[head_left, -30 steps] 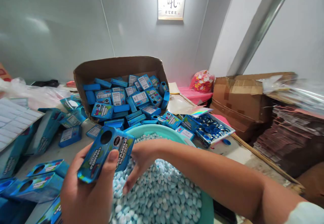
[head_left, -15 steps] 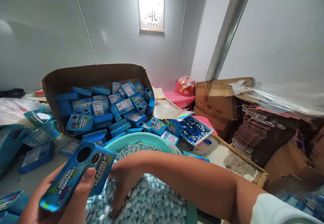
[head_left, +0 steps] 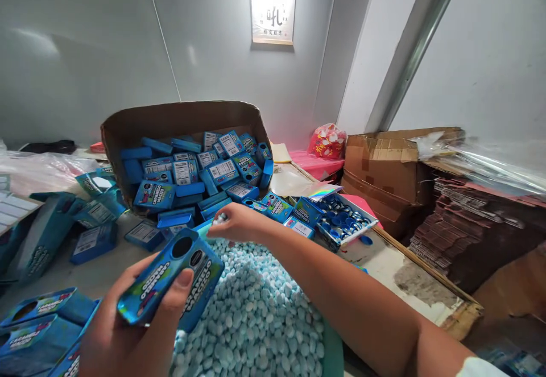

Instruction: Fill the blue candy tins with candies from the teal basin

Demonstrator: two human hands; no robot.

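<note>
My left hand (head_left: pixel 132 323) is wrapped round a blue cardboard candy box (head_left: pixel 156 287) printed "Caramelo Macizo", tilted, with a dark round hole in its upper end. Just beyond the box, my right hand (head_left: pixel 236 223) is raised over the far side of a turquoise basin (head_left: pixel 335 346). A few small pale candies (head_left: pixel 220 218) show at its closed fingers. Pale blue and white candies (head_left: pixel 256 309) fill the basin below both hands. How many candies sit inside the right hand is hidden.
Behind the basin a tipped brown carton (head_left: pixel 179 112) spills similar blue boxes. A white tray of blue round caps (head_left: pixel 341 218) lies right of it. More boxes with holes (head_left: pixel 38 331) stand at lower left. Brown cartons (head_left: pixel 379 166) and stacked flat cardboard (head_left: pixel 452 223) are at right.
My right hand has come up out of the candies, with a few in its fingers. The box in my left hand appears farther right and slightly lower, as the whole view has shifted.
</note>
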